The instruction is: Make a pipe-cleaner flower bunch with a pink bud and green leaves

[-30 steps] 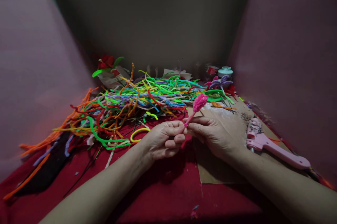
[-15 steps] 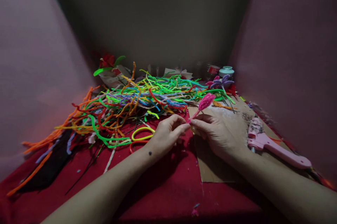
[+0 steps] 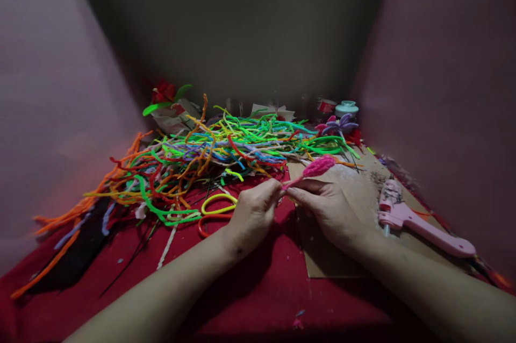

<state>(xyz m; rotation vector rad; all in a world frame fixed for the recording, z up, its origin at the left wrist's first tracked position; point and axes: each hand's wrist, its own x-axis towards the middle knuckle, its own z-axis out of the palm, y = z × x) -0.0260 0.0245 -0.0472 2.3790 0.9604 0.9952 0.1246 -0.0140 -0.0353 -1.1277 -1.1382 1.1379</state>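
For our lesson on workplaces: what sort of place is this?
Probably a craft workspace, judging by the heap of coloured pipe cleaners, the pink glue gun and the scissors with yellow and red handles.

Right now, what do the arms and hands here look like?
The left hand and right hand are a person's, bare of gloves, with no rings or watch in sight. No sleeves show on the forearms as far as the picture reaches. A small dark spot shows near the left wrist; its nature is unclear.
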